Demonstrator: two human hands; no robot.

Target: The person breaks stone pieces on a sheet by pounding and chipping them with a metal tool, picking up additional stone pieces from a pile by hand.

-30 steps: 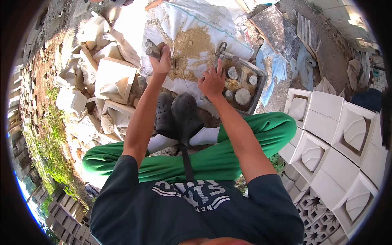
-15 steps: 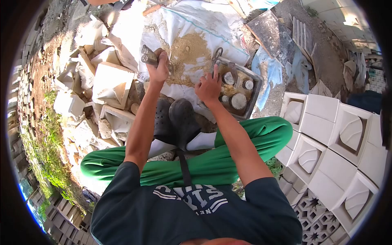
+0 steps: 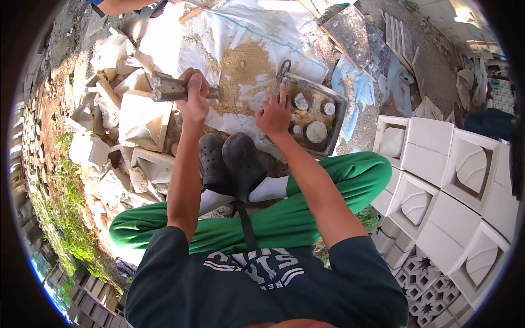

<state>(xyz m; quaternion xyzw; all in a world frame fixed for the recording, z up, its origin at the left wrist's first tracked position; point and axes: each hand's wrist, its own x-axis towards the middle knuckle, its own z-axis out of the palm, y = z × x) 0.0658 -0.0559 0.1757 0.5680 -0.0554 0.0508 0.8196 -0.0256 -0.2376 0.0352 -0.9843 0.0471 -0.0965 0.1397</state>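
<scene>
A grey metal tool [image 3: 170, 88] lies crosswise in my left hand [image 3: 194, 95], whose fingers are wrapped round it above the white sheet. My right hand [image 3: 274, 113] rests at the left edge of a grey tray [image 3: 340, 112], index finger stretched out along a dark metal piece with a looped end [image 3: 284, 68]. What the other fingers of that hand hold, if anything, is hidden. Several round pale-topped pieces [image 3: 316, 132] stand in the tray among sandy material. Tan powder [image 3: 244, 64] is spread on the sheet between my hands.
Broken white pieces [image 3: 143, 117] are heaped at the left. White moulded blocks [image 3: 432, 136] stand in rows at the right. Torn blue sheeting [image 3: 353, 90] and a worn board [image 3: 353, 35] lie behind the tray. Another person's arm [image 3: 123, 5] shows at the top left.
My left hand has moved left and the tool has turned from upright to nearly level. My right hand keeps its place by the tray. More of the other person's arm shows.
</scene>
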